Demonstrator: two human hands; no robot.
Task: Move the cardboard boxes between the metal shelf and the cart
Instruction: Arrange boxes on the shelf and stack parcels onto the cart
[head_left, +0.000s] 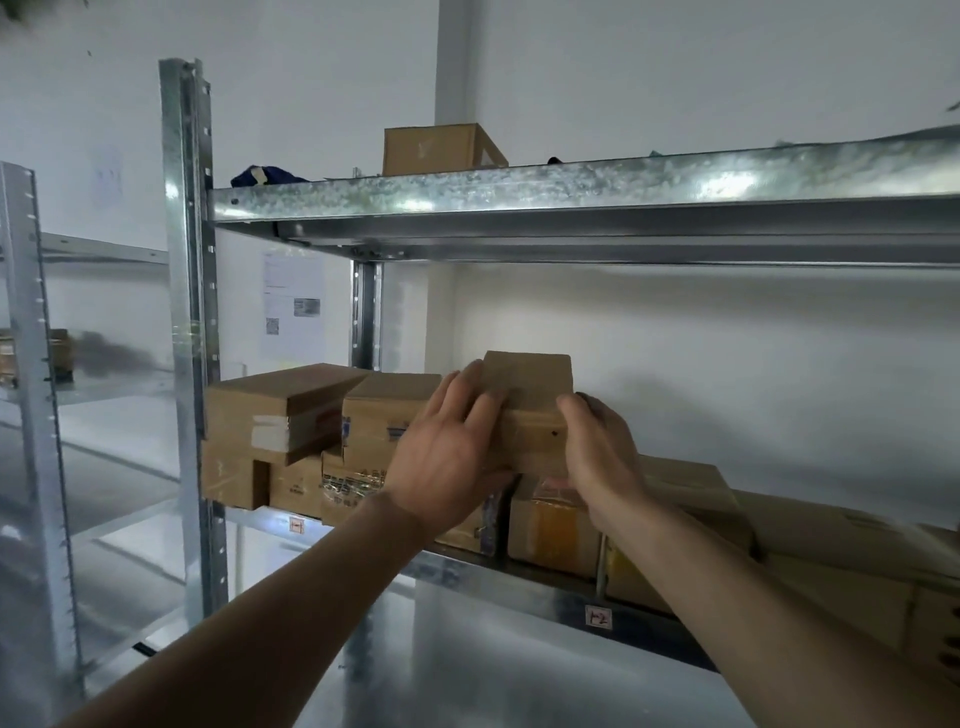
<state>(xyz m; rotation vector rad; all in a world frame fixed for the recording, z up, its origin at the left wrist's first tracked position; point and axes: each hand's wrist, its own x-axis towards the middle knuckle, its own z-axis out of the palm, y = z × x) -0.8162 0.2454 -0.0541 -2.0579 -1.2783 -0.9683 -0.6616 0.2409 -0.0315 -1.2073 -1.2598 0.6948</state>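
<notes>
1. My left hand (447, 457) reached up and forward from a bare forearm, back of the hand toward me. Its fingers (470, 389) lay spread along the left face of the small cardboard box (527, 395), and the thumb hooked in under the box's lower edge, so the hand gripped it.
2. My right hand (597, 452) came in from the other side with its fingers curled round the box's right edge, clamping it against the left.
3. The box stood upright between my palms at the middle level of the metal shelf (571, 187), raised above the lower row of boxes (556, 530). Whether its underside touched them I could not tell – my hands covered that edge.
4. Just beside my left hand sat a stack of brown boxes (384, 410), and further left a tilted box (275, 410) rested on others against the upright post (189, 312).
5. To the right, under my right forearm, longer cartons (779, 525) filled the level.
6. The top beam crossed close overhead – on it stood a single box (436, 148), with a blue cloth (265, 175) further left.
7. A printed sheet (291, 306) hung on the wall behind, a small label (597, 617) marked the lower beam, and a second rack (26, 364) stood at far left.
</notes>
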